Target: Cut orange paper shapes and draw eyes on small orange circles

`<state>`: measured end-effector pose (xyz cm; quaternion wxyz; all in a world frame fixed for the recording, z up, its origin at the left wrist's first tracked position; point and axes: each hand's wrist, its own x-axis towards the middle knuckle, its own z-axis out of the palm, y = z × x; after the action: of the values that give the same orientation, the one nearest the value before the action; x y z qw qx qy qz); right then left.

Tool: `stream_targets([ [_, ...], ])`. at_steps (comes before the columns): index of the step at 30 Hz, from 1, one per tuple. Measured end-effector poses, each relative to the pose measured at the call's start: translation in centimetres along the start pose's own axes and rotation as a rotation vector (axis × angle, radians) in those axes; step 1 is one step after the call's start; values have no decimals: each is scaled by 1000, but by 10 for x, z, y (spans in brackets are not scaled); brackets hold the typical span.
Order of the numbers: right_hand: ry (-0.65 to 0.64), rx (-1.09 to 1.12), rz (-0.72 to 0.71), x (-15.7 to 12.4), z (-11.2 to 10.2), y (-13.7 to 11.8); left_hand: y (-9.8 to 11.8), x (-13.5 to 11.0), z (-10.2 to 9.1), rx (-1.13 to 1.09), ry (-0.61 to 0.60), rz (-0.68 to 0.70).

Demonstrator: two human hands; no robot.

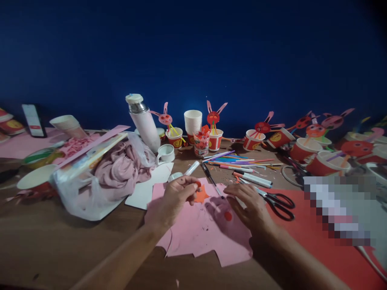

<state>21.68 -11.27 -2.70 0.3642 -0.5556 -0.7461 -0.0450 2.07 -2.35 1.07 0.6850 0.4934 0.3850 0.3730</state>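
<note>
My left hand is closed in a pinch on a small red paper disc, above a cut sheet of pink paper. Just beyond those fingertips lies an orange paper piece with a jagged edge. My right hand hovers over the paper's right side, fingers stretched out, with nothing visible in it. Below its fingers another red paper disc lies on the pink sheet. A black pen points towards the right fingertips. Black-handled scissors rest beside the right hand.
Markers and colored sticks lie beyond the hands. Paper cups with rabbit-like figures line the wall. A thermos, a white mug and a plastic bag stand left. Red paper covers the right side.
</note>
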Motion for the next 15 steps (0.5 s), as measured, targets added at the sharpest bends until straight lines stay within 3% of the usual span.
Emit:
stream_targets([
  [8,-135,-56,-28,26,-2,3,-5,0,1,-36,-72,-44],
  [15,-231,-155,-124,73,26,2,-29,4,0,-16,-82,-61],
])
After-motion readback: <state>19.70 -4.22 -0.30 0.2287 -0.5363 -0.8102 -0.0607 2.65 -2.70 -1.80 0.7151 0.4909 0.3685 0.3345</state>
